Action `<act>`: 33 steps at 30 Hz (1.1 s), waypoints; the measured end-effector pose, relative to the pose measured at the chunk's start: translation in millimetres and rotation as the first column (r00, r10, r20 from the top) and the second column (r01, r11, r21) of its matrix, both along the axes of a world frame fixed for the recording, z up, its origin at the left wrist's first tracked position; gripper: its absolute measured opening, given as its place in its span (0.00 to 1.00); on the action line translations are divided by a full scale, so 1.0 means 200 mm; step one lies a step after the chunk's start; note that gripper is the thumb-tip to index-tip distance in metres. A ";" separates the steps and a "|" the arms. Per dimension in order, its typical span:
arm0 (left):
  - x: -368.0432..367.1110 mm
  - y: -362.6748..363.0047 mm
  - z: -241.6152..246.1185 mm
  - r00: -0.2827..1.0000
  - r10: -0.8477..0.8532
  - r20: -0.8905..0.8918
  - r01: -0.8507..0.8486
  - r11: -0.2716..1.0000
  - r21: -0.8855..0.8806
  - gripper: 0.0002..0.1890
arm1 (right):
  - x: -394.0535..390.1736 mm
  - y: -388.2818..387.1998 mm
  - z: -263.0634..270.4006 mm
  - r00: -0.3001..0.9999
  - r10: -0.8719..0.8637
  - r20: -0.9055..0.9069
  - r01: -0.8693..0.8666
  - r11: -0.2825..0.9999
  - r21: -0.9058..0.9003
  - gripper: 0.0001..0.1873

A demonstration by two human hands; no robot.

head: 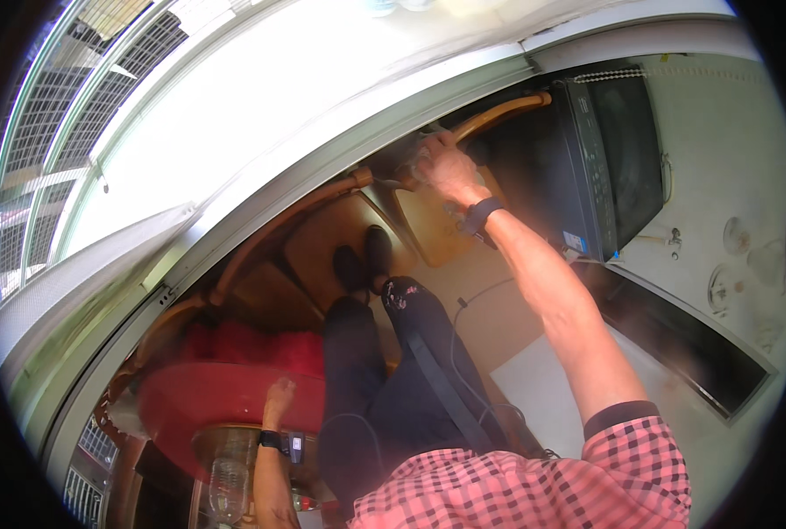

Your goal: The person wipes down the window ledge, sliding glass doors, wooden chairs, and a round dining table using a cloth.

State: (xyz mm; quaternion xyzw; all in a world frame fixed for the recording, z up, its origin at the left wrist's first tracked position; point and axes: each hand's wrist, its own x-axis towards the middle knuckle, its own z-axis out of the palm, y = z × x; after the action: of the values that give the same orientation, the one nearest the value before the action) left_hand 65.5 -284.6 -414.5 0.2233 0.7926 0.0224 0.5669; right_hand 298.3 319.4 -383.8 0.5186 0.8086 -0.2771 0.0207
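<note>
My right hand is bent around a pale, crumpled cloth at the curved wooden backrest of a chair, close under the window ledge. The cloth is blurred and mostly hidden by my fingers. Below that hand lies a light wooden chair seat. My left hand is over the red round tabletop, fingers curled; whether they hold anything or touch the top is unclear. Both wrists wear dark bands. My dark shoes appear against another wooden chair seat.
A dark washing machine stands right of the chairs, with a wall tap beyond. A window track runs diagonally above the chair backs. A thin cable hangs by my legs. A clear plastic bottle stands near my left forearm.
</note>
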 end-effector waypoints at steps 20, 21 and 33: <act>0.50 -0.47 -0.07 0.877 0.407 -0.255 -0.416 0.909 0.021 0.12 | -0.03 0.05 -0.08 0.959 0.231 0.166 -0.221 0.972 -0.078 0.21; 0.53 -0.47 -0.08 0.859 0.415 -0.299 -0.429 0.903 0.019 0.12 | -0.04 0.07 -0.08 0.958 0.242 0.154 -0.226 0.968 -0.112 0.22; 0.91 -0.57 -0.36 0.788 0.507 -0.350 -0.578 0.804 -0.136 0.18 | 0.05 0.11 -0.20 0.932 0.342 0.122 -0.340 0.940 -0.041 0.20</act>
State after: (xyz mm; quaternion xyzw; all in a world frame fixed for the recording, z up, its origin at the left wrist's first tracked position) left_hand 248.5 -398.4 -485.6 -0.0839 0.8956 0.0574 0.4331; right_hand 308.0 341.5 -423.4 0.3868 0.8807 -0.2431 0.1250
